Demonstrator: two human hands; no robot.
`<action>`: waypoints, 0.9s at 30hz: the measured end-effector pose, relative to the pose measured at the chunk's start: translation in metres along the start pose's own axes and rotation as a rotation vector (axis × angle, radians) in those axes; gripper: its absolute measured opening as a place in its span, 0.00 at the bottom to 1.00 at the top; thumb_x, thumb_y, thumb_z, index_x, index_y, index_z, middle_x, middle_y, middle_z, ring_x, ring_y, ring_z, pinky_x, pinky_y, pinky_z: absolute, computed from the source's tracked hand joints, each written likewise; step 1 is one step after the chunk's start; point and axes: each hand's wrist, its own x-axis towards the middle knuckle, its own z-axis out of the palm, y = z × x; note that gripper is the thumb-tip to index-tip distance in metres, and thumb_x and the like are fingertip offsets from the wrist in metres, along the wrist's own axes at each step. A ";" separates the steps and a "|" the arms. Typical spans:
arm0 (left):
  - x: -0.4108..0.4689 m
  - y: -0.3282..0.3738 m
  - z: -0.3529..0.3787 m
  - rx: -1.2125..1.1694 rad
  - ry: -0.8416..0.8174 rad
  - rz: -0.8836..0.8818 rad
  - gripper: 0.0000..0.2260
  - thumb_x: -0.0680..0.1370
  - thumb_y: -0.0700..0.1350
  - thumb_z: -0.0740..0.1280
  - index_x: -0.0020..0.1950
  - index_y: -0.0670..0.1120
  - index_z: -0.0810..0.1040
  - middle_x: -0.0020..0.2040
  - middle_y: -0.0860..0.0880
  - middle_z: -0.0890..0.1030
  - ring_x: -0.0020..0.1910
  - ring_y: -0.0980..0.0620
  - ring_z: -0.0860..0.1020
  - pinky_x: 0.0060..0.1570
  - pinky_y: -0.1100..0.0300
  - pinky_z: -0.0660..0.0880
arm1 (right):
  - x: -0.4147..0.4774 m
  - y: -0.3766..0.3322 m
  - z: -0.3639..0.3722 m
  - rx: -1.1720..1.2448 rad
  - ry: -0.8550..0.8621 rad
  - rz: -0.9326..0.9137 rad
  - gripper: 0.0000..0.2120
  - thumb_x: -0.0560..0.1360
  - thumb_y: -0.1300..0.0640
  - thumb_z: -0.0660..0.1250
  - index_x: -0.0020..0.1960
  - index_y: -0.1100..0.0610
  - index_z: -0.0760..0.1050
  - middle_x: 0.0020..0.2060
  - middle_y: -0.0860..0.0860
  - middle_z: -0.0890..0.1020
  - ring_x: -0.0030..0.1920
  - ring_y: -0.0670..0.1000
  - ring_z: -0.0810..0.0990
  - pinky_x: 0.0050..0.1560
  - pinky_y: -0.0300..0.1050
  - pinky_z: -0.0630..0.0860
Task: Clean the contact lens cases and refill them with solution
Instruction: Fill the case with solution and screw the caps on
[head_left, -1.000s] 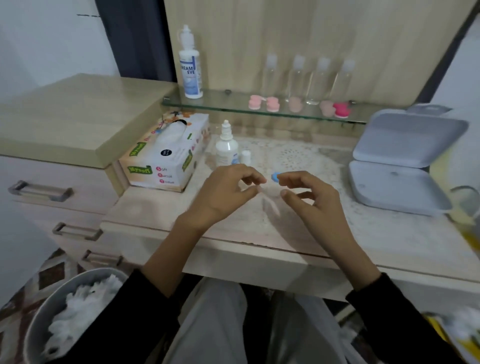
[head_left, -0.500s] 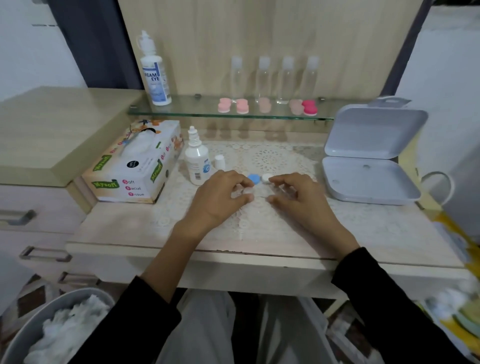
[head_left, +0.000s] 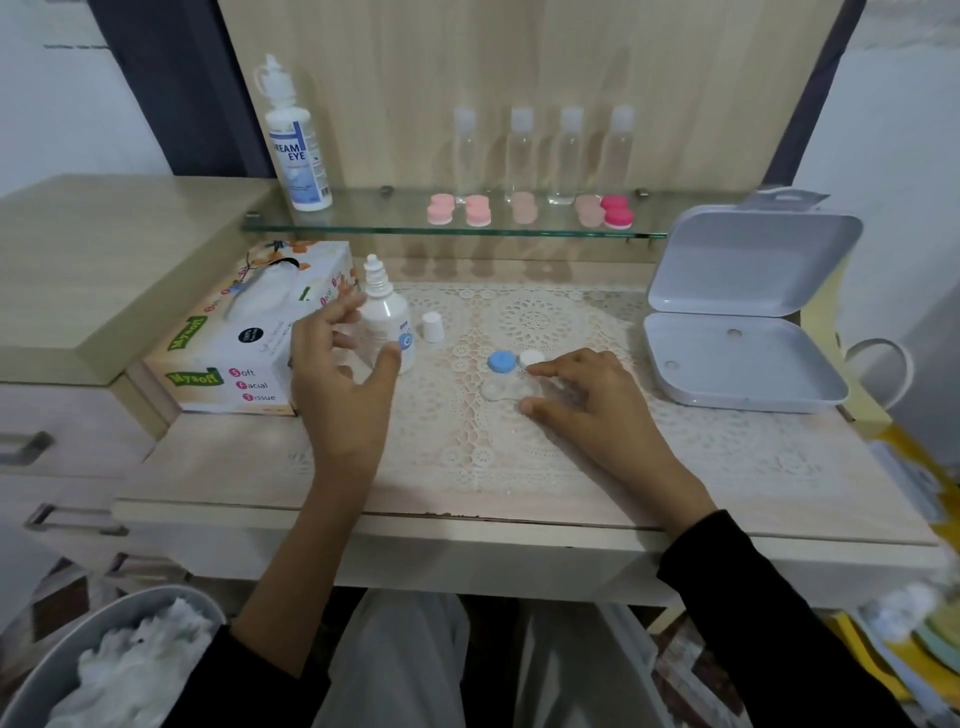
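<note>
Landmark = lace mat (head_left: 519, 447), cream, openwork, flat on the pale wood desk (head_left: 234, 483).

- Off the mat's left, below desk level: grey round bin (head_left: 47, 670), crumpled white tissue inside.
- Just left of the mat: cardboard tissue box (head_left: 228, 358), glossy print, long side running back from the desk front.
- Behind the mat's left corner, up on the glass shelf (head_left: 363, 221): tall white plastic bottle (head_left: 298, 156), upright.
- Left hand (head_left: 337, 379) over the mat's left edge, fingers spread wide and gripping nothing. The thumb lies across the front of the small solution bottle (head_left: 387, 317); cannot tell if it touches.
- Solution bottle on the mat's back-left, upright, white plastic, nozzle up and uncapped. Its small white cap (head_left: 432, 326) stands just to its right.
- Mat centre: lens case (head_left: 501, 389), clear-whitish plastic, two round wells, open side up, long axis left to right along the desk front. It sits directly left of the right hand.
- Blue lid (head_left: 501, 361) and white lid (head_left: 531, 357), round, just behind the case.
- Right hand (head_left: 597, 410) rests on the mat, fingers curled, thumb and forefinger pinching the case's right end.
- Shelf behind the mat: four clear bottles (head_left: 519, 153) and pink lens cases (head_left: 460, 209).
- Mat's right edge: grey plastic box (head_left: 743, 364), hinged lid up, rounded corners.
</note>
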 end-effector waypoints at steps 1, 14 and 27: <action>0.005 -0.005 -0.001 0.006 -0.002 -0.032 0.23 0.70 0.41 0.74 0.63 0.53 0.73 0.57 0.60 0.72 0.53 0.59 0.73 0.56 0.58 0.74 | 0.000 0.000 0.001 -0.009 -0.003 -0.008 0.19 0.71 0.47 0.74 0.60 0.52 0.80 0.49 0.43 0.76 0.54 0.47 0.70 0.49 0.31 0.63; 0.033 -0.021 0.000 -0.035 -0.441 -0.196 0.21 0.72 0.41 0.73 0.62 0.53 0.71 0.59 0.54 0.77 0.59 0.54 0.75 0.59 0.57 0.74 | 0.000 0.004 0.004 -0.033 0.005 -0.041 0.18 0.73 0.47 0.72 0.61 0.52 0.79 0.50 0.45 0.78 0.54 0.47 0.70 0.53 0.41 0.67; 0.052 0.000 -0.017 0.821 -0.865 0.469 0.28 0.69 0.46 0.75 0.68 0.48 0.73 0.56 0.47 0.77 0.55 0.46 0.75 0.48 0.56 0.69 | -0.002 0.004 0.005 -0.056 0.023 -0.075 0.15 0.74 0.47 0.70 0.59 0.52 0.80 0.50 0.44 0.77 0.53 0.45 0.70 0.54 0.43 0.68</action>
